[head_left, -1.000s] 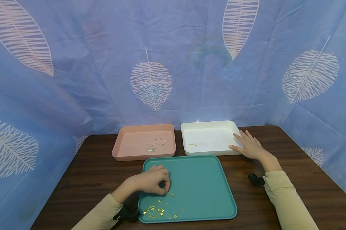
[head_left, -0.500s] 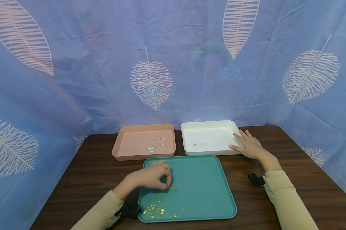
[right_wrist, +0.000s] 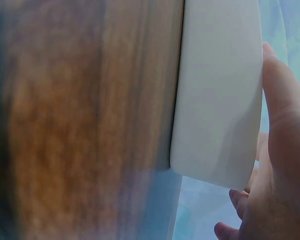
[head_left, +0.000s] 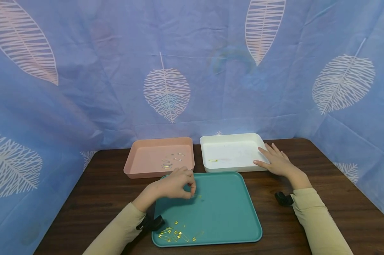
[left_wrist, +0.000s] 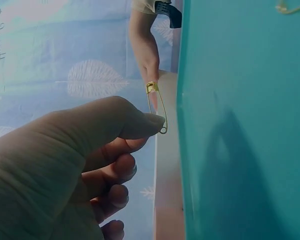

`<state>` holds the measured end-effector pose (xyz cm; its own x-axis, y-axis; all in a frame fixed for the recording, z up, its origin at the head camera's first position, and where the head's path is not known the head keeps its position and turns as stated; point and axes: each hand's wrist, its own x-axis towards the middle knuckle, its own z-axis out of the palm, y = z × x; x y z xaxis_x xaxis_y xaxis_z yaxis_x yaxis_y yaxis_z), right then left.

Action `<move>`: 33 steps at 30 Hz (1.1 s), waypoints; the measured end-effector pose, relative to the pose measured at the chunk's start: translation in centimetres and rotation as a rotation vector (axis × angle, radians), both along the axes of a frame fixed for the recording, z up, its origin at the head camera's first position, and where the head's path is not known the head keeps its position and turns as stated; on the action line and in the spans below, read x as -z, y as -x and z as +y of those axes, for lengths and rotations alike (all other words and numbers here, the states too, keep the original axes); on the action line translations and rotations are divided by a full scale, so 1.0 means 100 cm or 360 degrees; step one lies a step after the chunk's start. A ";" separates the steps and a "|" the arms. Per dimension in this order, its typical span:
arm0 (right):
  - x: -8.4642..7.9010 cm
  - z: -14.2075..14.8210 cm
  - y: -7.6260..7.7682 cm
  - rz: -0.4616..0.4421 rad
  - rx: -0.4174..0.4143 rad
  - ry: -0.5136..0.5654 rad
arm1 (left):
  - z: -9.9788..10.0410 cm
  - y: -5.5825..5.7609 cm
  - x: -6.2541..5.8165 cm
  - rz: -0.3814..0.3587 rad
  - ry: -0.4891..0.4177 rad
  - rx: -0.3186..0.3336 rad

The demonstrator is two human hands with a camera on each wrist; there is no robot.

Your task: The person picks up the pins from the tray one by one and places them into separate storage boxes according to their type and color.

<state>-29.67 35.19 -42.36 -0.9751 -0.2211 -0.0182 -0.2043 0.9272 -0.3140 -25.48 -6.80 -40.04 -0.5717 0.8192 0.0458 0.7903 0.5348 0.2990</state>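
Observation:
Between thumb and forefinger my left hand pinches a gold safety pin by its coil end, with the clasp end pointing away. It holds the pin above the teal tray, whose surface carries the hand's shadow in the left wrist view. Several gold safety pins lie scattered at that tray's near left corner. My right hand rests with spread fingers on the right rim of the white tray. One gold safety pin lies inside the white tray, near its left side.
A pink tray stands at the back left, holding several silver safety pins. All three trays sit on a dark wooden table. A blue cloth with white leaf prints hangs behind and at both sides.
My left hand has lifted the gold safety pin off the teal tray and moved it away from me and slightly right. My right hand has stayed on the white tray.

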 end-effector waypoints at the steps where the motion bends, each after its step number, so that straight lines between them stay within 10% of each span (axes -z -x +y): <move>1: 0.000 0.000 0.000 0.0001 -0.0001 0.0000 | 0.002 0.001 -0.001 0.0004 0.0000 0.0000; 33: 0.001 0.002 0.001 0.0030 0.0003 -0.0017 | 0.053 0.060 -0.025 0.0173 -0.0095 -0.0115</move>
<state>-29.81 35.36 -42.49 -0.9757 -0.2191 -0.0019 -0.2084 0.9309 -0.3001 -31.51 -1.46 -37.50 -0.6180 0.7701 0.1581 0.7799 0.5752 0.2467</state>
